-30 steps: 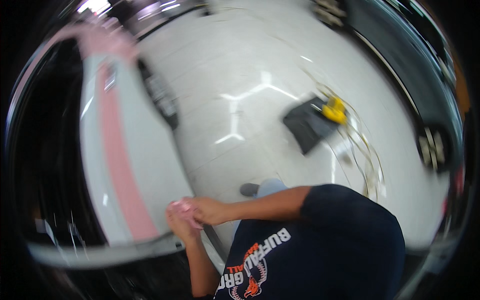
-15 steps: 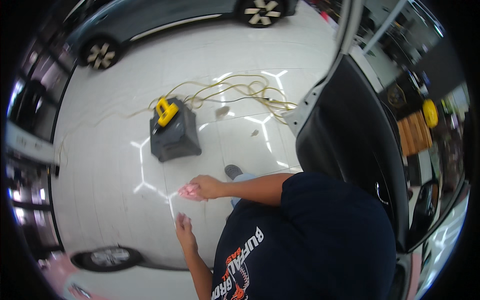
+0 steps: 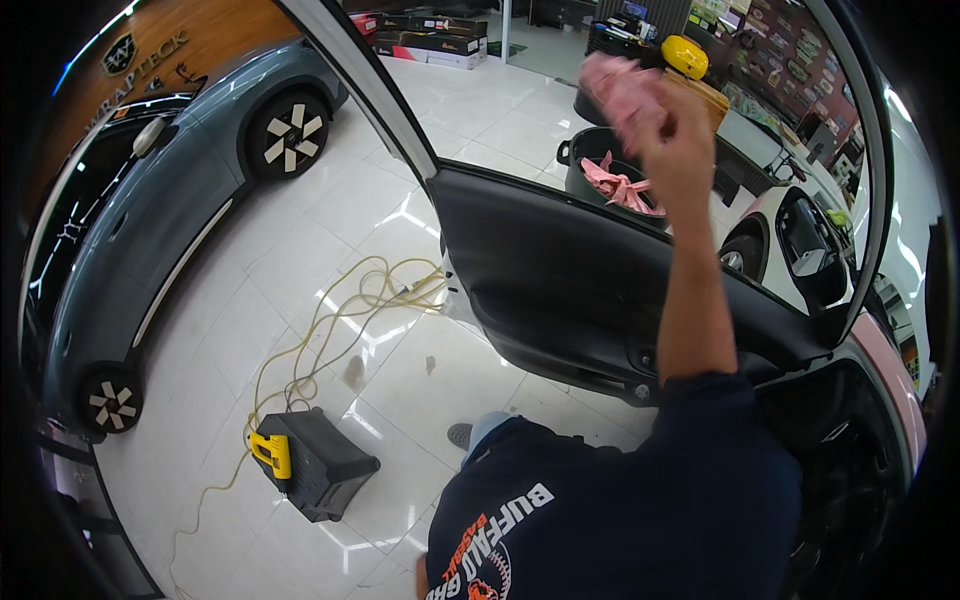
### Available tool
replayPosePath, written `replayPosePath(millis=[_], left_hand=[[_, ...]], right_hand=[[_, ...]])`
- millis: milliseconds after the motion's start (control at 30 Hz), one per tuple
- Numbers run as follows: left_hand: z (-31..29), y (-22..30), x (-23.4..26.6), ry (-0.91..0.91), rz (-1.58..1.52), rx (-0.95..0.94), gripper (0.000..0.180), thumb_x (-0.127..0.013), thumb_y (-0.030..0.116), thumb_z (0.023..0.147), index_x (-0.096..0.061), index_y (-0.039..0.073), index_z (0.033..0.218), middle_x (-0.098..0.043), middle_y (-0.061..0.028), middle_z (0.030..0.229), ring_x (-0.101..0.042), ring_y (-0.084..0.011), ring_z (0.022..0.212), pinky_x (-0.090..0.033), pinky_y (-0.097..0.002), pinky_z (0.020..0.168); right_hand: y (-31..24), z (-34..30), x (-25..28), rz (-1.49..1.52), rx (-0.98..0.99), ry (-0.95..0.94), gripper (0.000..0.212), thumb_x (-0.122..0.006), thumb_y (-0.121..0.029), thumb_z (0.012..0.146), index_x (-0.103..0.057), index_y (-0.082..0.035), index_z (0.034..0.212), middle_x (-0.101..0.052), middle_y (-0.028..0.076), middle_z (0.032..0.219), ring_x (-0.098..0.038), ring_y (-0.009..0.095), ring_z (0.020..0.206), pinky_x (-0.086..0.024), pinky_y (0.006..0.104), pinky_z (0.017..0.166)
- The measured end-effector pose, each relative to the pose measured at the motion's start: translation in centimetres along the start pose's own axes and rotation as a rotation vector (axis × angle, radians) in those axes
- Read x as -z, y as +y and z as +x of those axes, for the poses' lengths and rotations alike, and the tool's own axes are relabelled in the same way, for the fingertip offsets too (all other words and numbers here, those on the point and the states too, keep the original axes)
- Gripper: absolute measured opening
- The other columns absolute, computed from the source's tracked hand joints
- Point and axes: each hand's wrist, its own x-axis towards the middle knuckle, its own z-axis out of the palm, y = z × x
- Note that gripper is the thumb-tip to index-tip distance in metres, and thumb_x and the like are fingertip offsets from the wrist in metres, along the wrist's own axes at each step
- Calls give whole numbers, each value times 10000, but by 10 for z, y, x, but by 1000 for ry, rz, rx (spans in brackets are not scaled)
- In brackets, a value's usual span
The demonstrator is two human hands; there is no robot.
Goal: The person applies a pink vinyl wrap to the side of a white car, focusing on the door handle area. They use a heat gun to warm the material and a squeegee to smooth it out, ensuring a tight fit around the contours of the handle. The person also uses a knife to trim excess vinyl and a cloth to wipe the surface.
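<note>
Wht flr (image 3: 210,400); pink film (image 3: 622,98) in R hand (image 3: 684,142), L side.

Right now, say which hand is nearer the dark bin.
Right: the right hand, raised with pink film, is in front of the dark bin; the left hand is out of view, its arm just showing at the lower edge.

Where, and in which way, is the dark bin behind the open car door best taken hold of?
Probably by the handle on the bin's rim, from the picture's left: it juts outward there, clear of the pink strips. The car door stands before the near side; the right hand hides the other end.
</note>
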Motion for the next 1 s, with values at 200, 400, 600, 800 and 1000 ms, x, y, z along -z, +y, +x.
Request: replayPosePath(millis=[200, 400, 600, 800, 1000], left_hand=[[69, 91, 110, 293, -562, -172, 246, -582, 280, 976, -614, 43, 1034, -594, -30, 873, -576, -134, 729, -454, -269, 594], [-145, 220, 190, 645, -811, -472, 210, -612, 160, 968, -663, -24, 1056, -672, -94, 1021, -640, -174, 959, -510, -302, 885], [-291, 125, 148, 1015, -742, -499, 193, -619, 169, 970, -666, 1, 1054, -675, -112, 994, -636, -186, 931, -503, -312, 861], [-420, -1, -14, 1542, -1186, 105, 186, -636, 141, 960, -650, -11, 1067, -666, -68, 982, -635, -139, 915, -514, -303, 853], [-535, -24, -174, 2331, -1530, 348, 167, -590, 76, 975, -629, -20, 1107, -662, -69, 951, -635, -153, 872, -523, -284, 800]], right_hand=[[109, 32, 0, -352, 7, 47, 370, -602, -288, 963, -648, -55, 1246, -666, 131, 1204, -655, 249, 1094, -478, 335, 965], [-101, -94, -91, 852, -199, -469, 289, -550, -145, 1010, -633, 27, 1227, -683, 99, 1110, -667, 155, 912, -520, 262, 805], [-291, -269, -86, 956, 521, -1383, 266, -555, 24, 878, -623, 46, 1135, -669, 136, 1035, -626, 180, 812, -501, 304, 782], [-424, -421, 57, 1511, 1160, -1789, 268, -636, 43, 850, -639, 11, 1116, -655, 140, 1025, -652, 224, 804, -530, 315, 721], [-496, -497, 244, 1773, 1598, -1854, 242, -646, -2, 851, -642, 1, 1093, -659, 138, 1020, -657, 240, 806, -519, 326, 744]])
